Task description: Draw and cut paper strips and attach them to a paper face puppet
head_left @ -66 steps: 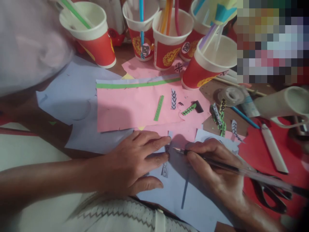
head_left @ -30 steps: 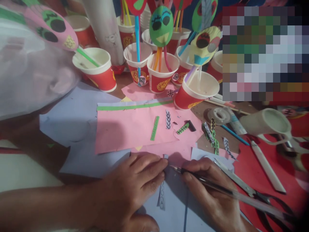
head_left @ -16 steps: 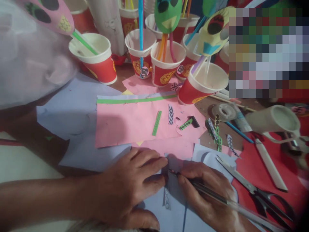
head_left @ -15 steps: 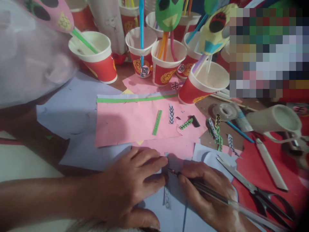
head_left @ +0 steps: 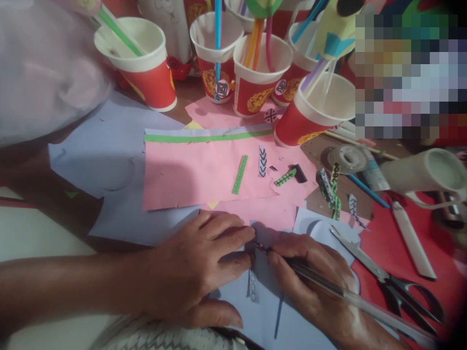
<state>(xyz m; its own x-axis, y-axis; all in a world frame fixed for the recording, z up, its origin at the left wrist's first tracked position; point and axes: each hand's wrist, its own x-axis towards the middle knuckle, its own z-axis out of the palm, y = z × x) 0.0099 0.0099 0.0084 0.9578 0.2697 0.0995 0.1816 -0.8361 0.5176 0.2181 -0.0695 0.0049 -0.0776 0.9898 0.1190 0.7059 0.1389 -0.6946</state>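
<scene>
My right hand (head_left: 314, 282) grips a clear-barrelled pen (head_left: 321, 281), its tip close to the fingertips of my other hand. Fingers spread and palm down, my left hand (head_left: 204, 267) presses on a narrow light-blue paper strip (head_left: 253, 287) marked with dark rings; its middle is partly hidden under the fingers. Blue paper (head_left: 262, 316) lies beneath both hands. Beyond them a pink paper sheet (head_left: 189, 170) with a green band along its far edge carries a green strip (head_left: 240, 175), a blue strip with arrow marks (head_left: 262, 161) and another patterned green strip (head_left: 285, 178).
Red paper cups (head_left: 149, 85) holding straws and paper faces stand along the back. To the right lie black-handled scissors (head_left: 386, 277), a white-handled cutter (head_left: 414, 243), a tape roll (head_left: 348, 158) and a pale mug (head_left: 430, 175). A whitish plastic bag (head_left: 47, 73) bulges at the left.
The view has tilted down a little, so the cups sit higher in it. Both hands keep nearly the same place, with the pen tip still by the strip.
</scene>
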